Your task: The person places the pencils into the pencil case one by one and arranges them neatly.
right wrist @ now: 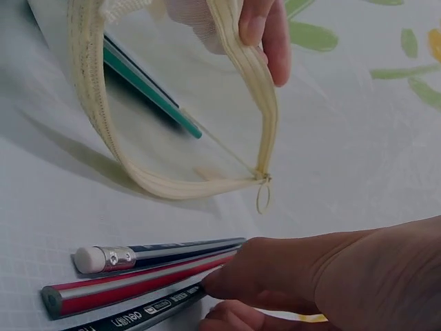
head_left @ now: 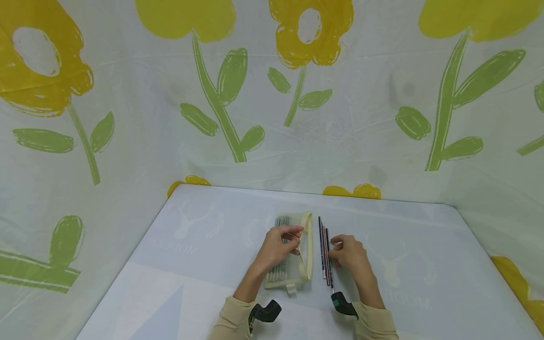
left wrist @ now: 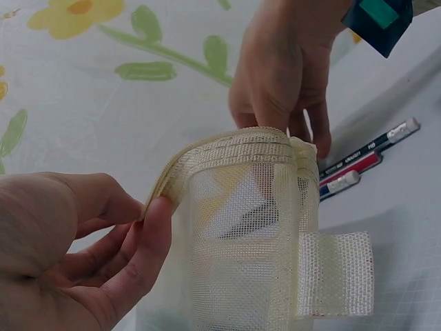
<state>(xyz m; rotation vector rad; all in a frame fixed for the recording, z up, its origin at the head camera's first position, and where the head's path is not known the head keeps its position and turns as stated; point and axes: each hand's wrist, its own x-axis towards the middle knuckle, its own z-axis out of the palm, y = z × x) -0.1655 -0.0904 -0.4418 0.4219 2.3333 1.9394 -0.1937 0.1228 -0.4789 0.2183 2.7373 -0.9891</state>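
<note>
A cream mesh pencil case lies unzipped on the table. My left hand pinches the zipper edge of its opening between thumb and fingers, lifting that edge into an arch. Several slim, greyish pens lie along the left part of the case; a teal one shows through the opening. To the right of the case lie several pencils, among them a red striped pencil and a blue one with a white eraser. My right hand touches a dark pencil with loosely bent, parted fingers.
A pale printed tabletop extends around the case. Behind it hangs a flower-patterned curtain. A fabric tab sticks out from the case's near end. Dark wrist devices sit close over the table.
</note>
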